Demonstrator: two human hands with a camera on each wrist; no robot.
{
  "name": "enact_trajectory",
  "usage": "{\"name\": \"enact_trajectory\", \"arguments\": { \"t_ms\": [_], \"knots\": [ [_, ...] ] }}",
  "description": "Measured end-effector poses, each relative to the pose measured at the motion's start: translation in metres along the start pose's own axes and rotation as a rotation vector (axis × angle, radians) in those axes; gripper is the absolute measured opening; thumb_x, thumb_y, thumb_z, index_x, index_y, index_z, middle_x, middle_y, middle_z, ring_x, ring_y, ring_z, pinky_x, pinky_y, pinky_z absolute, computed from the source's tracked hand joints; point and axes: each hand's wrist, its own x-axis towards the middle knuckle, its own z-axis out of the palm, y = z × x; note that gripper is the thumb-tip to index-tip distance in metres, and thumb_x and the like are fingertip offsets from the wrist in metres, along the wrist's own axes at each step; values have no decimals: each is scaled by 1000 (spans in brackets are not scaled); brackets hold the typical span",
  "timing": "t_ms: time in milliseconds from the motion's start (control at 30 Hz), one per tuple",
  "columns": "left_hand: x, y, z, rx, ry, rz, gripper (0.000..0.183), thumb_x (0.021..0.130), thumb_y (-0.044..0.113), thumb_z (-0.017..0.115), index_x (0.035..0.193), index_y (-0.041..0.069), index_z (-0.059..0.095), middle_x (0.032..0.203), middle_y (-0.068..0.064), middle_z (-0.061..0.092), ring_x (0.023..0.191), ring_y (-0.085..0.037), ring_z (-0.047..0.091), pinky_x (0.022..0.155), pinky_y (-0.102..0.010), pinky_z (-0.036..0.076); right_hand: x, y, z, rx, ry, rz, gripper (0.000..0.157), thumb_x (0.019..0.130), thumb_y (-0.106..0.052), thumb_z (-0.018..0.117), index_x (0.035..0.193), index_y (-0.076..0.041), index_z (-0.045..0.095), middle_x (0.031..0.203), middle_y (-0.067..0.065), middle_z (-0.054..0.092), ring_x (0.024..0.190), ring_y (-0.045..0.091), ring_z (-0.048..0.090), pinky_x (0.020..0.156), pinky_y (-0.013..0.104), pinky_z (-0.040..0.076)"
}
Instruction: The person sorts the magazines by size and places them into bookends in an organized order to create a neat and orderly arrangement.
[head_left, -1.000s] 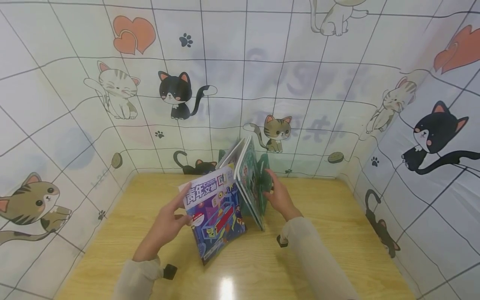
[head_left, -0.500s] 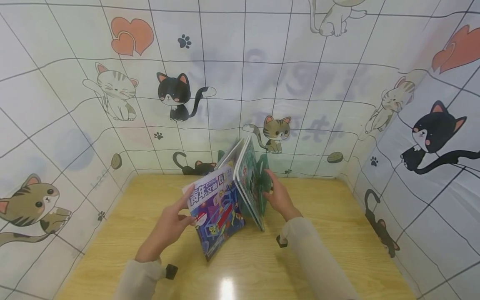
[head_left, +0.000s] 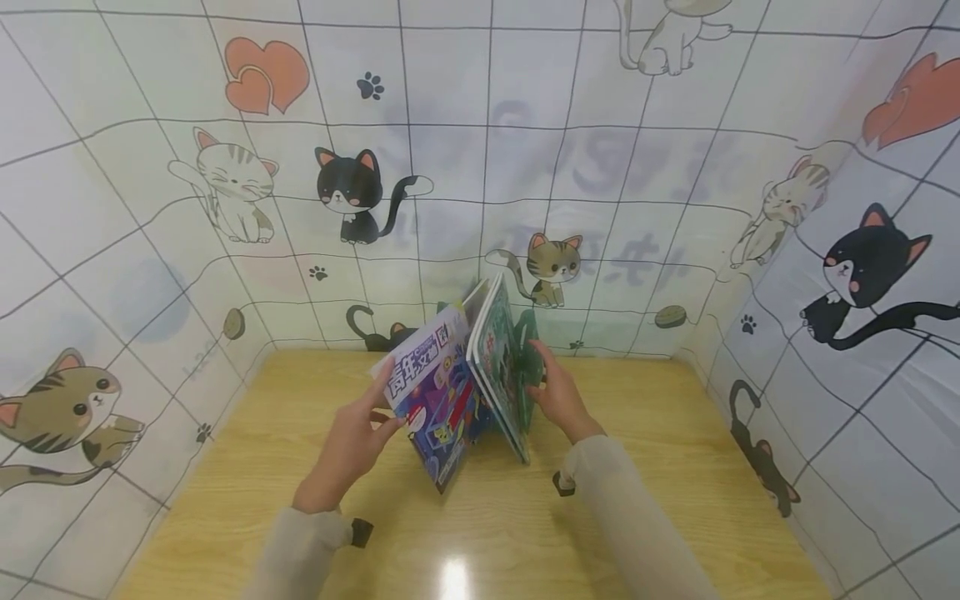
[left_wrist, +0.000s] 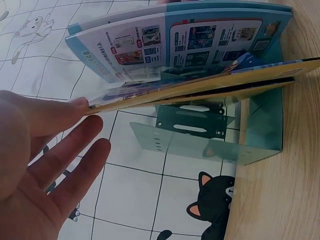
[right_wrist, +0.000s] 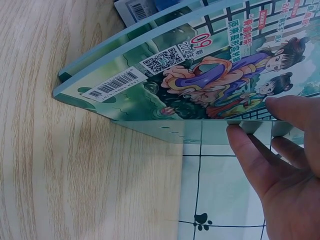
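Note:
My left hand (head_left: 345,446) pinches the outer edge of a purple magazine (head_left: 438,400) with a white title band, held upright and tilted. In the left wrist view, thumb and forefinger meet on its edge while other fingers extend apart. The magazine's far part reaches into a green bookend stand (left_wrist: 200,142) with slotted metal parts. Green-covered magazines (head_left: 495,367) lean upright along the stand's right side; one cover (right_wrist: 225,85) shows two drawn figures and a barcode. My right hand (head_left: 562,396) grips the stand's right side panel, thumb on the inner side, fingers outside.
The stand rests on a wooden table (head_left: 600,533) near the back wall. A cat-printed tiled sheet (head_left: 450,167) covers the wall behind and both sides. Black blocks (head_left: 362,532) sit at both wrists.
My left hand has moved right and slightly forward, turning the purple magazine more edge-on and bringing it closer into the stand. My right hand and the stand have stayed put.

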Motion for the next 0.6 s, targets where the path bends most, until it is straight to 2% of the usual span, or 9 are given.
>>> {"name": "enact_trajectory", "arguments": {
  "t_ms": [267,533,600],
  "knots": [
    [12,4,12,84,70,43,95,78,0,80,155,20,28,89,-5,71,75,-15,66,66,-31,56,0,-1,-1,0,-8,15,89,84,4,72,152,-29,25,153,17,33,116,47,54,85,54,52],
    [24,5,22,126,64,61,94,78,0,80,155,18,29,100,-10,71,72,-12,66,62,-32,54,-1,-1,-1,-1,-11,6,89,84,4,72,153,-27,25,153,18,32,115,47,54,83,53,53],
    [25,7,23,132,68,65,93,78,0,80,154,17,29,94,-9,71,70,-12,66,60,-32,53,-1,-2,-1,-1,-12,7,90,84,4,72,152,-28,25,154,16,32,115,46,54,85,53,52]
  ]
}}
